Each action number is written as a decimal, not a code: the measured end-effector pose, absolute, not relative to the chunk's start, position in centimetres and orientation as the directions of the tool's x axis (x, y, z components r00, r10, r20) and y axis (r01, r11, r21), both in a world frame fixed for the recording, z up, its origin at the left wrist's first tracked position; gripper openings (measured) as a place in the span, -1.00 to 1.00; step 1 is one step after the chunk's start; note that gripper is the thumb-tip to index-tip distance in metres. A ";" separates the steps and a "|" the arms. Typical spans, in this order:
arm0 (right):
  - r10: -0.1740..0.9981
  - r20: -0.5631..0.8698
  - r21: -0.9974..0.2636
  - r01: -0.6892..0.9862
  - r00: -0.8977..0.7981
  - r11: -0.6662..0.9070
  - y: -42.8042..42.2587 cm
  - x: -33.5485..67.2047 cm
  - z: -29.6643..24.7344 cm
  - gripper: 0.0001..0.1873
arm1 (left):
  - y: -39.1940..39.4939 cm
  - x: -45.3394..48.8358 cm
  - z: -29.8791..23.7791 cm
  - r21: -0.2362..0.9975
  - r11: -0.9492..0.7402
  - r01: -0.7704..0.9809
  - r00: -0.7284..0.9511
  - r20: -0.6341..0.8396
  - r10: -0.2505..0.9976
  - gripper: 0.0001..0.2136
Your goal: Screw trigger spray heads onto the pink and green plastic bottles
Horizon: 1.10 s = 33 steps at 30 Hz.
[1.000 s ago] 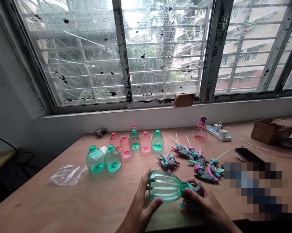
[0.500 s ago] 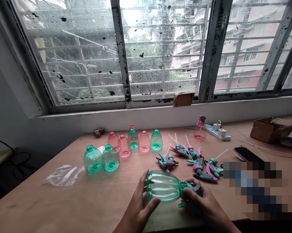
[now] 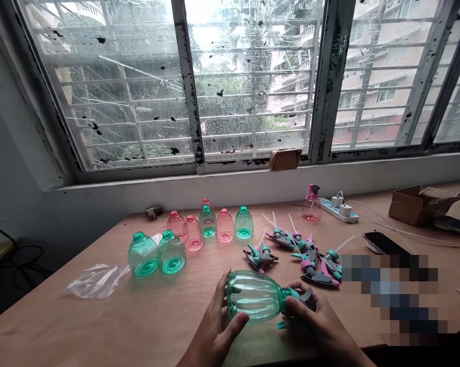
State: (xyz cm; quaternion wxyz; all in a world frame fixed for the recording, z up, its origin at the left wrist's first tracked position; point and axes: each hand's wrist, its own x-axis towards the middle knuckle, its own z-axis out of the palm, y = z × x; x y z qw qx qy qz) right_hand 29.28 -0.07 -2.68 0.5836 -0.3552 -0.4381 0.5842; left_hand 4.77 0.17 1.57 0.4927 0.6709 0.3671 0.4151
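A green ribbed plastic bottle [image 3: 254, 295] lies on its side just above the wooden table [image 3: 157, 316], near the front edge. My left hand [image 3: 216, 331] wraps round its base, thumb in front and fingers behind. My right hand [image 3: 321, 326] is closed on the grey and teal spray head [image 3: 304, 300] at the bottle's neck. Beyond the hands lies a heap of loose spray heads [image 3: 298, 250] with white dip tubes.
Several green and pink empty bottles [image 3: 191, 234] stand in the middle and to the left. A pink bottle with a spray head [image 3: 312, 204], a power strip [image 3: 339, 209], a phone [image 3: 384, 243] and a cardboard box [image 3: 421, 203] are at the right. A clear plastic bag [image 3: 94, 280] lies left.
The view has shifted slightly. Both hands keep the same hold on the green bottle and its spray head; the bottle sits a little lower and further left.
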 end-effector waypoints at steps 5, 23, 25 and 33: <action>0.994 0.092 -0.923 -0.380 -0.059 0.063 -0.1 29.2 -2.6 -0.60 | 0.0 5.0 1.7 0.969 -0.233 0.088 0.358 0.187 0.915 -0.20; 0.994 0.089 -0.910 -0.410 -0.067 0.054 -0.1 29.1 -2.6 -0.58 | 0.5 4.6 0.3 0.785 -0.526 0.326 0.336 0.424 0.841 -0.29; 0.994 0.094 -0.906 -0.420 -0.062 0.059 0.0 29.1 -2.7 -0.58 | 0.4 4.7 0.2 0.793 -0.509 0.335 0.330 0.407 0.852 -0.26; 0.993 0.096 -0.922 -0.381 -0.070 0.062 -0.1 29.0 -2.3 -0.58 | 0.9 4.6 0.5 0.863 -0.420 0.280 0.187 0.380 0.906 -0.22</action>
